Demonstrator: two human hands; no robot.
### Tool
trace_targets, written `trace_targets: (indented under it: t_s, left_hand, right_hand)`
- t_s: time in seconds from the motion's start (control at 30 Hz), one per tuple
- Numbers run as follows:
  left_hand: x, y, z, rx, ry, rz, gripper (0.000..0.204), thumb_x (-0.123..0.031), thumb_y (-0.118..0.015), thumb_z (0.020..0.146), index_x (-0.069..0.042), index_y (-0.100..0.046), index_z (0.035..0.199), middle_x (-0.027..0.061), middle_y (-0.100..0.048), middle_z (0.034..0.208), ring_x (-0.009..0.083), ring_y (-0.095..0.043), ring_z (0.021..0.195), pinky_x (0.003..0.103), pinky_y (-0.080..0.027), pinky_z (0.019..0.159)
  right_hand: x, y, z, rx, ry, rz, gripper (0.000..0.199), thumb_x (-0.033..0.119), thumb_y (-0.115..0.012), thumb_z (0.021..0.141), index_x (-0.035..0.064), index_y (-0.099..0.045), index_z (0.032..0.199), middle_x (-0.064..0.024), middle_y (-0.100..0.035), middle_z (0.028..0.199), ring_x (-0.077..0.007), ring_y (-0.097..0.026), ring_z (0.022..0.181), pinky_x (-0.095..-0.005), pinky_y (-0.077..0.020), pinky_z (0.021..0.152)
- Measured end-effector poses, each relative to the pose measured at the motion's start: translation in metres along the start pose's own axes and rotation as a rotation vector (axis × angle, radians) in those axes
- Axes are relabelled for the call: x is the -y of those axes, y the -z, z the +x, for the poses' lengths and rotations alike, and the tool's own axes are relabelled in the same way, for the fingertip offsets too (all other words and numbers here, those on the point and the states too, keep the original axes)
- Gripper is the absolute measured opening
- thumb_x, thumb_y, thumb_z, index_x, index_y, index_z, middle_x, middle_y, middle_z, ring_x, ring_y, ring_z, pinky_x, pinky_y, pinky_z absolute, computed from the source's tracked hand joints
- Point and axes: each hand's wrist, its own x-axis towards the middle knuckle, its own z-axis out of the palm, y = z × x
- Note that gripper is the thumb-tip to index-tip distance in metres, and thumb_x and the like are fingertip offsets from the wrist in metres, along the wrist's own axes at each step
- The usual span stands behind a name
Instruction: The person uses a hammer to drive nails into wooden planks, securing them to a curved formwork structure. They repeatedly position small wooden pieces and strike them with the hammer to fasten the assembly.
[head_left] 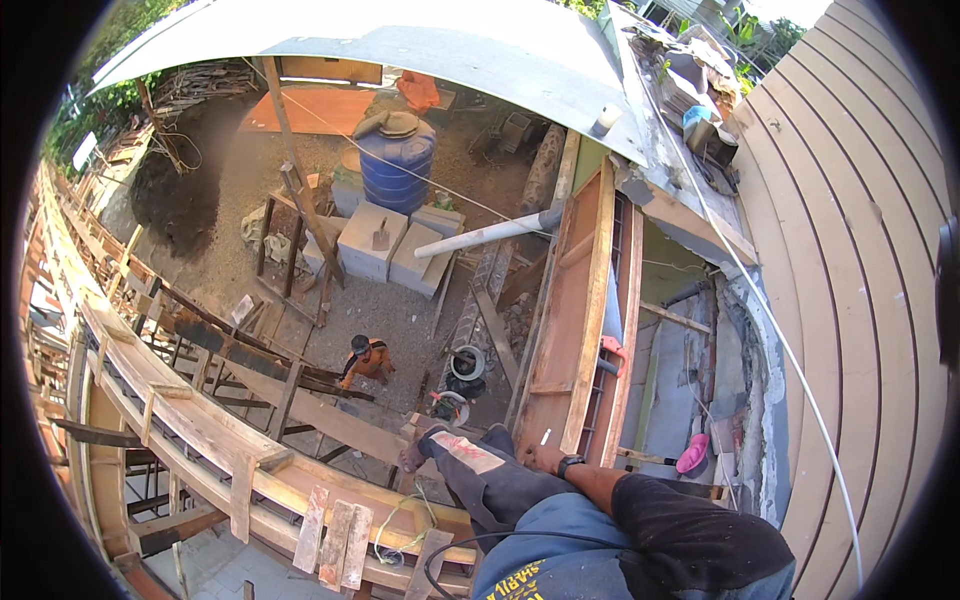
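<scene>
I am high up on wooden formwork, looking down into a yard. My right hand (543, 458), with a dark watch on the wrist, rests on the near end of a long wooden formwork trough (575, 320). The hand is too small in the picture to tell whether its fingers grip the board. My bent leg in dark trousers (470, 465) stretches left, the foot (411, 456) on a timber beam. My left hand is out of sight.
On the gravel below stands a person in an orange shirt (368, 358). Beside them are a blue barrel (397, 160), grey concrete blocks (385, 240), a white pipe (490, 235) and buckets (467, 362). Curved timber formwork (200, 420) runs left; ribbed cladding (850, 250) rises right.
</scene>
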Motion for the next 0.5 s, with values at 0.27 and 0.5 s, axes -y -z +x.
trace_targets:
  t_s: [0.27, 0.5]
  left_hand:
    - [-0.024, -0.032, 0.025, -0.121, -0.189, 0.19, 0.041, -0.03, -0.069, 0.087, -0.006, -0.066, 0.12, 0.0149, -0.066, 0.105, 0.03, -0.064, 0.093, 0.041, -0.054, 0.077]
    - [0.025, 0.003, -0.014, -0.336, -0.797, 0.999, 0.046, -0.023, -0.074, 0.081, -0.007, -0.067, 0.124, 0.0155, -0.067, 0.112, 0.0314, -0.065, 0.101, 0.044, -0.055, 0.086]
  right_hand:
    - [-0.008, -0.009, 0.018, -0.028, 0.045, -0.038, 0.054, 0.038, -0.067, 0.091, 0.0005, -0.061, 0.129, -0.0282, -0.069, 0.12, -0.0451, -0.065, 0.115, -0.0511, -0.0523, 0.098]
    - [0.031, 0.011, 0.028, -0.01, 0.055, -0.194, 0.051, 0.031, -0.064, 0.091, 0.0008, -0.06, 0.131, -0.0274, -0.069, 0.123, -0.0434, -0.065, 0.117, -0.0505, -0.0518, 0.1]
